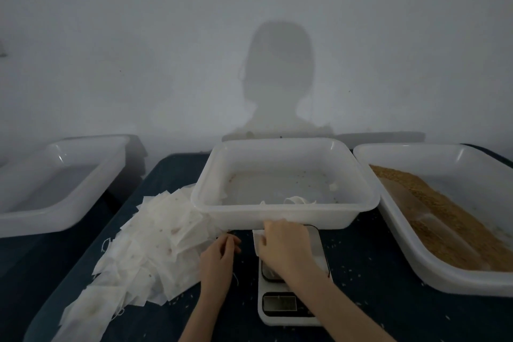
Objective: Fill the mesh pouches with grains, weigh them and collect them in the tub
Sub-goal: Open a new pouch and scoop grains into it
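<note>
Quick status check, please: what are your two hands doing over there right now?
Right hand on a mesh pouch over the kitchen scale. Left hand by the empty pouch pile, fingers curled, grip unclear. Middle tub nearly empty. Nothing blocking.

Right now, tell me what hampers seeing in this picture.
Head view: dim, greyish light; the person's shadow falls on the wall; wide-angle bending curves the tubs' rims; the scale's display is too dark to read; the right hand hides the platform.
</note>
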